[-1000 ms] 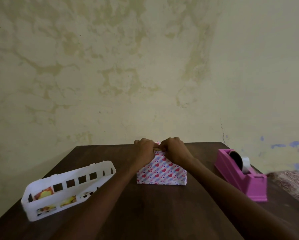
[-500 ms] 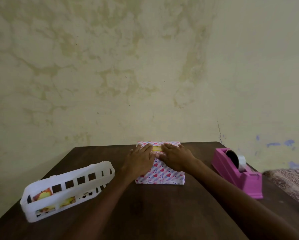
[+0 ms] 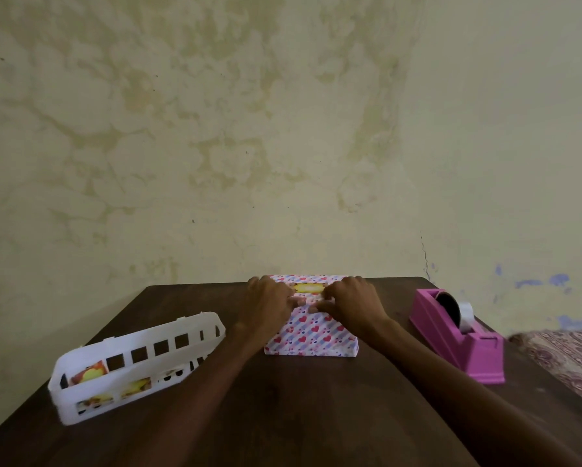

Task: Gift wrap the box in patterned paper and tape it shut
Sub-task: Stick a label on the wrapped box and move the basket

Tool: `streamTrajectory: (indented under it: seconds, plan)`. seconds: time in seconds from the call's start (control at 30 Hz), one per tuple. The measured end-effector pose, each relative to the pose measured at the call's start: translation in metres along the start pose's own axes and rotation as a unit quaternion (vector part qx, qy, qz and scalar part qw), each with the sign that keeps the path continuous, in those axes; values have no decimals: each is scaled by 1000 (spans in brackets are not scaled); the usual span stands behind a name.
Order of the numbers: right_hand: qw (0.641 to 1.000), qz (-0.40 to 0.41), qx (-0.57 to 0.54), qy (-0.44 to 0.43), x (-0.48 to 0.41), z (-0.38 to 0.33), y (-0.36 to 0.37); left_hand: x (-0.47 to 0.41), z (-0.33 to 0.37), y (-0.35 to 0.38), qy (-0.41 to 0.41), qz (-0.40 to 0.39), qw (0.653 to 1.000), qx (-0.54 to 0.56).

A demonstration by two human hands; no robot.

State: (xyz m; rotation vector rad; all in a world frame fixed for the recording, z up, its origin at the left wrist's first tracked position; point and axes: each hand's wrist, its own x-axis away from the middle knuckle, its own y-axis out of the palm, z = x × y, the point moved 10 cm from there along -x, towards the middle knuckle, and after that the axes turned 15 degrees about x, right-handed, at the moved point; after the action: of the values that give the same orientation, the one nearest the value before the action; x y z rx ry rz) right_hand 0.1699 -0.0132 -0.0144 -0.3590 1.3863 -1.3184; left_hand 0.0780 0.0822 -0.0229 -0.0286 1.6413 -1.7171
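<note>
Where the yellow cardboard box showed, our left hand and right hand pinched the heart-patterned wrapping paper over it.

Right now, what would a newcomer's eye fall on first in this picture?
The box in heart-patterned wrapping paper sits centre-frame, a yellow strip showing on top, with the left hand and right hand pinching the paper edges there. A pink tape dispenser stands to its right, a white slotted plastic basket to its left.

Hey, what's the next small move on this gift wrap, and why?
Probably draw the near edge of the paper over the bare yellow strip of box; the left hand and right hand grip that edge, and the tape dispenser sits nearby.
</note>
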Motion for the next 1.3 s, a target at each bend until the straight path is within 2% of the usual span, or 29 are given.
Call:
streamTrajectory:
  seconds: [0.07,0.17,0.23,0.3,0.33,0.53,0.67,0.97,1.17,1.3]
  plan:
    - [1000,14,-11,13,-1,3,-8,-6,-1,-1,5,1,1000,7]
    - [997,20,-80,10,-5,0,-17,-18,1,6,10,-32,995,88]
    - [990,-53,-129,-22,-10,-9,-3,-18,1,19,4,-79,989,126]
    - [982,-147,-88,-73,-8,-21,22,-10,3,37,3,-137,984,116]
    - [980,-167,-49,-96,-6,-26,33,-5,4,45,10,-156,983,98]
    - [988,-112,0,-109,-3,-28,35,-3,7,46,20,-128,991,33]
    - [987,-126,27,-92,-8,-26,40,-1,9,47,3,-108,994,0]
    - [988,-139,41,-55,-13,-24,43,0,15,47,30,-100,992,-65]
    - [998,-59,20,-10,0,-21,29,-2,20,45,29,-94,991,-91]
    - [1000,-23,-2,-2,7,-20,22,0,21,39,22,-61,995,-71]
